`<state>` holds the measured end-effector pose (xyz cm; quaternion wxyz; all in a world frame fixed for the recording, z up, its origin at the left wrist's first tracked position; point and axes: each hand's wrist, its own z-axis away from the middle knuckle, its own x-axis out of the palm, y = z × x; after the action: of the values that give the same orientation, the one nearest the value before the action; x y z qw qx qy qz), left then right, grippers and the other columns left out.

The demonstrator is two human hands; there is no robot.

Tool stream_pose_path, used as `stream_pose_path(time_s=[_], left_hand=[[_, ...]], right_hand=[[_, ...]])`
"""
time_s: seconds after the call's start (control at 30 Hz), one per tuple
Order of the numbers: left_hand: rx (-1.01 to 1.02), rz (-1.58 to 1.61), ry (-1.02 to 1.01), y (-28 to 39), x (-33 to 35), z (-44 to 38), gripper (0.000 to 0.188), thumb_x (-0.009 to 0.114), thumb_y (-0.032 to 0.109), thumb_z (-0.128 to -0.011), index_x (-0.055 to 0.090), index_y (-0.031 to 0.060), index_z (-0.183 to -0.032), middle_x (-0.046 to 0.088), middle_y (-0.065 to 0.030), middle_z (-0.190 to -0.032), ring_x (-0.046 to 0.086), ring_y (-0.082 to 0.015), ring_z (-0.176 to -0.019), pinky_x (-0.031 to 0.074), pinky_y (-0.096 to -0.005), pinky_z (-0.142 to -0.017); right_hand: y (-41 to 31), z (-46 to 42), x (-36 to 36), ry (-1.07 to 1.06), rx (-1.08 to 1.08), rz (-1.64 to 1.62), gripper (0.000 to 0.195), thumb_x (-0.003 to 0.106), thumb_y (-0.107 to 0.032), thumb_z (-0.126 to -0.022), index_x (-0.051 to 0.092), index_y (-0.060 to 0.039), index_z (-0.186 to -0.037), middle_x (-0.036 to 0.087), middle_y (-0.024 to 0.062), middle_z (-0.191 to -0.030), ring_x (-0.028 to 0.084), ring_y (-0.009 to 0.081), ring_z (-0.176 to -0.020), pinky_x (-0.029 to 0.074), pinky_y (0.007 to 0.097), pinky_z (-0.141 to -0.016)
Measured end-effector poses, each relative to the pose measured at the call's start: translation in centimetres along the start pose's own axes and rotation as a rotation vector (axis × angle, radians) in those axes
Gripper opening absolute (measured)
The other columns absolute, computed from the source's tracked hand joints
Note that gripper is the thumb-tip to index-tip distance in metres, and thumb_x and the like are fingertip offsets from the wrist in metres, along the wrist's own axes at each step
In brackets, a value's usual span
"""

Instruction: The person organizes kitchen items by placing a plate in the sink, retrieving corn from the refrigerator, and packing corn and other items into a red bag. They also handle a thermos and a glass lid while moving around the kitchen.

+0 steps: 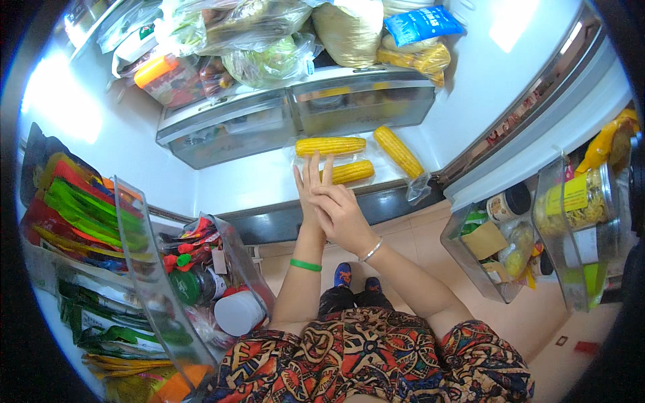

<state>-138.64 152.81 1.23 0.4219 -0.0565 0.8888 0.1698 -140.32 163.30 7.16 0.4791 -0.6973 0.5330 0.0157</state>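
Both my hands meet over the front edge of the fridge floor. My left hand (311,194), with a green band at its wrist, has its fingers spread and points towards the corn. Across its palm side lie the bent fingers of my right hand (342,214), which has a silver bracelet; I see nothing held in either. Just beyond my fingertips lies a corn cob in clear plastic (330,146). A second wrapped cob (352,172) lies nearer, partly behind my left fingers. To the right a third cob (399,152) lies at a slant, its plastic wrap bunched at the near end.
Two clear drawers (232,132) stand behind the corn, under a shelf with bagged vegetables (267,60) and a blue packet (424,24). Open doors flank me: the left door bin (151,262) holds packets and jars, the right door bin (486,272) jars and bags.
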Motion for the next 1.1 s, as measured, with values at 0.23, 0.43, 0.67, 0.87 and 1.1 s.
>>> stream_pose_path(time_s=[0.23, 0.43, 0.67, 0.87, 1.1], left_hand=[[0.007, -0.181, -0.548, -0.6, -1.2, -6.4, 0.122, 0.090, 0.041, -0.046, 0.030, 0.0185, -0.150, 0.036, -0.0141, -0.147, 0.027, -0.0376, -0.139, 0.017, -0.0570, -0.115], [-0.082, -0.265, -0.705, 0.5, -1.1, -7.4, 0.114, 0.092, 0.043, -0.045, 0.039, 0.0053, -0.138, 0.045, -0.0157, -0.131, 0.042, -0.0329, -0.124, 0.030, -0.0513, -0.106], [-0.198, -0.178, -0.603, 2.0, -1.1, -4.8, 0.095, 0.089, 0.040, -0.049, 0.047, 0.0014, -0.124, 0.057, -0.0167, -0.114, 0.054, -0.0336, -0.111, 0.037, -0.0470, -0.100], [-0.638, 0.954, -0.421, 1.5, -3.9, -6.1, 0.081, 0.083, 0.033, -0.062, 0.045, 0.0026, -0.126, 0.058, -0.0146, -0.112, 0.056, -0.0326, -0.109, 0.046, -0.0449, -0.092], [-0.773, 2.122, -0.053, 2.5, -6.2, -4.3, 0.070, 0.063, 0.030, -0.083, 0.032, 0.0022, -0.140, 0.052, -0.0165, -0.120, 0.054, -0.0316, -0.116, 0.048, -0.0502, -0.096]], right_hand=[[0.6, 4.8, -2.5, 0.172, 0.162, 0.022, 0.024, 0.059, 0.007, -0.079, 0.067, -0.0050, -0.099, 0.062, 0.0118, -0.104, 0.060, 0.0293, -0.094, 0.050, 0.0364, -0.082], [3.2, 6.7, -5.8, 0.290, 0.304, 0.092, 0.020, 0.055, 0.007, -0.082, 0.066, -0.0031, -0.096, 0.064, 0.0115, -0.096, 0.063, 0.0256, -0.090, 0.052, 0.0336, -0.075], [6.9, 8.8, -3.6, 0.140, 0.632, -0.139, 0.022, 0.061, -0.003, -0.086, 0.060, -0.0010, -0.109, 0.063, 0.0135, -0.103, 0.063, 0.0234, -0.092, 0.052, 0.0314, -0.075], [2.0, 6.9, -2.3, 0.197, 0.523, -0.413, 0.058, 0.061, -0.015, -0.090, 0.036, -0.0029, -0.141, 0.049, 0.0217, -0.128, 0.056, 0.0245, -0.109, 0.049, 0.0362, -0.090], [6.3, 2.8, -7.1, 0.421, 0.462, 0.548, 0.058, 0.061, -0.021, -0.085, 0.043, -0.0067, -0.138, 0.047, 0.0185, -0.130, 0.042, 0.0380, -0.124, 0.031, 0.0498, -0.106]])
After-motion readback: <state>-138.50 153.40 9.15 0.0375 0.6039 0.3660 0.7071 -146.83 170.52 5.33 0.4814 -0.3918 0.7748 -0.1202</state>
